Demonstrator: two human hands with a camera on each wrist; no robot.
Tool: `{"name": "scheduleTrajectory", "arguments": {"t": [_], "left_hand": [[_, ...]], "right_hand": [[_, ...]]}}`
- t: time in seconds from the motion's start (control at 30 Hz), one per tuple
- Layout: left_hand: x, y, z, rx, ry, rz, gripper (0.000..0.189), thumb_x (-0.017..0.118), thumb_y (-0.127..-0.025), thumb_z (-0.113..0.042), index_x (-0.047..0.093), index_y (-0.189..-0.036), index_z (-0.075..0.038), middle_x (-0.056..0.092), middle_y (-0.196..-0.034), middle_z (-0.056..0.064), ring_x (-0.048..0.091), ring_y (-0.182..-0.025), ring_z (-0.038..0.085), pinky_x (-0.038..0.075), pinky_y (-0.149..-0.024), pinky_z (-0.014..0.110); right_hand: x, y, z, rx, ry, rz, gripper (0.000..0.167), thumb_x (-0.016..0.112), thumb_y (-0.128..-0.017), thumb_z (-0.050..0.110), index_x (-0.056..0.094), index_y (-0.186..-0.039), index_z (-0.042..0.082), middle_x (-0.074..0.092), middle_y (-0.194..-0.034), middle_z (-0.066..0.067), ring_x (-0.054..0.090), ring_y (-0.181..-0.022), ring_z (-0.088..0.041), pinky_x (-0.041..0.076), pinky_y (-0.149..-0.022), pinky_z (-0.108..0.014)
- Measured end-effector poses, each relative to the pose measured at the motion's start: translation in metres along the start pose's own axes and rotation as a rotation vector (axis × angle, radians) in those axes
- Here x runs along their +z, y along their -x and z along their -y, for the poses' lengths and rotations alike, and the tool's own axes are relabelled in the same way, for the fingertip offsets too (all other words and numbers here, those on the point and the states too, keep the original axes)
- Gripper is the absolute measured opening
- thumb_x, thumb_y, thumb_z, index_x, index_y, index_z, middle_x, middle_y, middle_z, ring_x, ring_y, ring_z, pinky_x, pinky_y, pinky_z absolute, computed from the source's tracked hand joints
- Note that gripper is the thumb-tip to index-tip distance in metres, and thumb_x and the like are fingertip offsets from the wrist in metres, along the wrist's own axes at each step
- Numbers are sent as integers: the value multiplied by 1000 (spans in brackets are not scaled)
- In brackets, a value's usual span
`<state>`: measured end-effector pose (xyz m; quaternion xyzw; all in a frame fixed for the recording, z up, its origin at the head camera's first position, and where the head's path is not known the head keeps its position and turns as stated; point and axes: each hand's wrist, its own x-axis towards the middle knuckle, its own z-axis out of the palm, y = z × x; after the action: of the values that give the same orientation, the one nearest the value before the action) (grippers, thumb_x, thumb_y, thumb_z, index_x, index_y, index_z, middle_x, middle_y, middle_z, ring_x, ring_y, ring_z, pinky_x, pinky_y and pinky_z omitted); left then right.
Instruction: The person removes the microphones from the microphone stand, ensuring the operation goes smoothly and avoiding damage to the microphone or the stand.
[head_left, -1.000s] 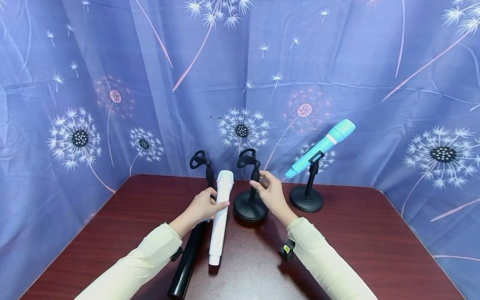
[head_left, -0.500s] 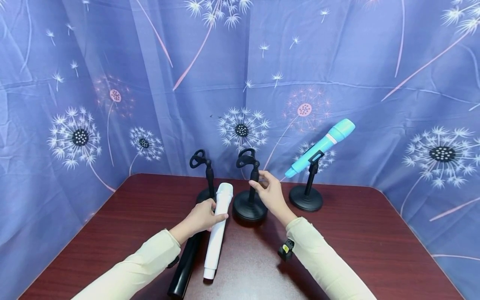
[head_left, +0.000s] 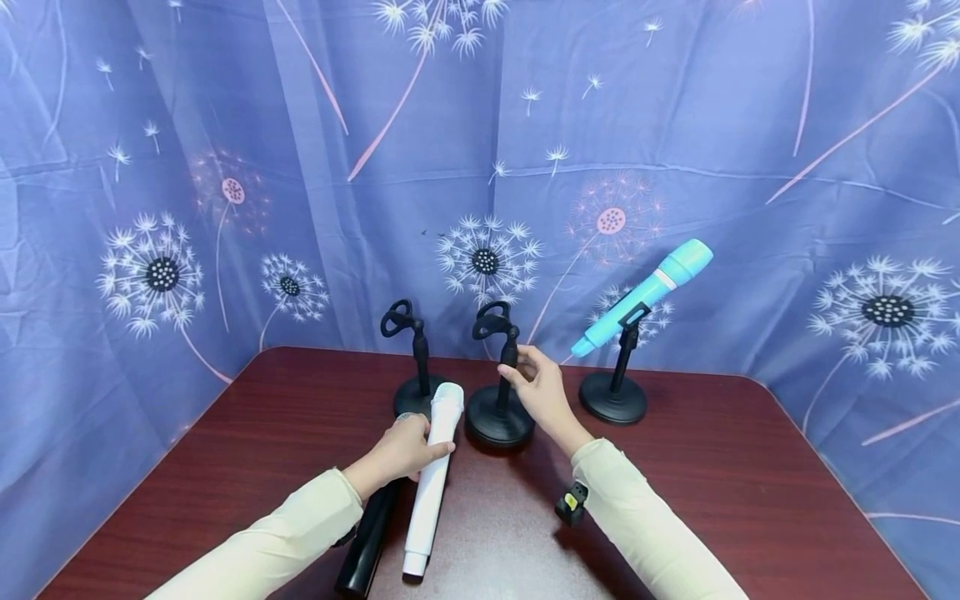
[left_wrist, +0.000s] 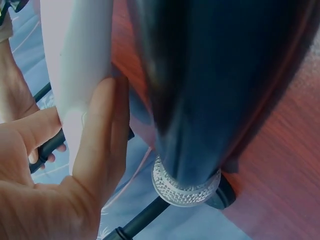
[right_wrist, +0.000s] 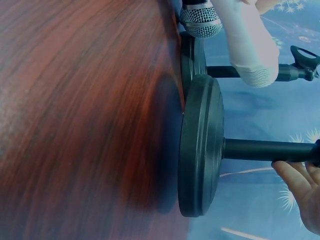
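My left hand point(head_left: 405, 451) grips a white microphone point(head_left: 429, 512) around its body, thumb on one side and fingers on the other. The microphone's head points toward the stands, and its lower end comes near me. With thumb and fingers, my right hand point(head_left: 545, 395) holds the upright of the middle black microphone stand point(head_left: 498, 423), below its ring-shaped clip. That clip holds nothing. Beside the white one lies a black microphone point(head_left: 371, 533), partly hidden by my left hand; its silver mesh head point(left_wrist: 186, 184) shows in the left wrist view.
At the left stands another black stand point(head_left: 422, 357) with a bare clip. The right-hand stand point(head_left: 612, 400) bears a tilted light-blue microphone point(head_left: 637, 302). Behind the dark red wooden table point(head_left: 697, 483) hangs a blue dandelion-print cloth point(head_left: 420, 225).
My left hand has drawn the white microphone down and toward me, away from the stands, uncovering more of the left stand's base. My right hand stays at the middle stand.
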<state>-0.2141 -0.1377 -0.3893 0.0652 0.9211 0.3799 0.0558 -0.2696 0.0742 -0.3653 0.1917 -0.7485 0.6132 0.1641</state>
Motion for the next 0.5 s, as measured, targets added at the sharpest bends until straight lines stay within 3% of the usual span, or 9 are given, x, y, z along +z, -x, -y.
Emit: {"name": "scheduleTrajectory", "arguments": {"t": [0.3, 0.5], "left_hand": [[6, -2, 7, 3, 5, 24, 26, 72, -86, -17, 59, -79, 4, 56, -70, 13, 64, -46, 21, 52, -43, 30], [10, -1, 8, 2, -29, 54, 27, 71, -87, -14, 55, -78, 5, 56, -71, 16, 64, -45, 24, 51, -42, 29]], "right_hand": [[4, -8, -34, 8, -13, -18, 29, 70, -86, 1, 63, -113, -7, 67, -97, -23, 68, -87, -30, 57, -73, -33], [5, -8, -38, 1, -21, -17, 28, 72, -85, 3, 64, -111, -3, 68, -95, -19, 69, -84, -24, 57, -72, -32]]}}
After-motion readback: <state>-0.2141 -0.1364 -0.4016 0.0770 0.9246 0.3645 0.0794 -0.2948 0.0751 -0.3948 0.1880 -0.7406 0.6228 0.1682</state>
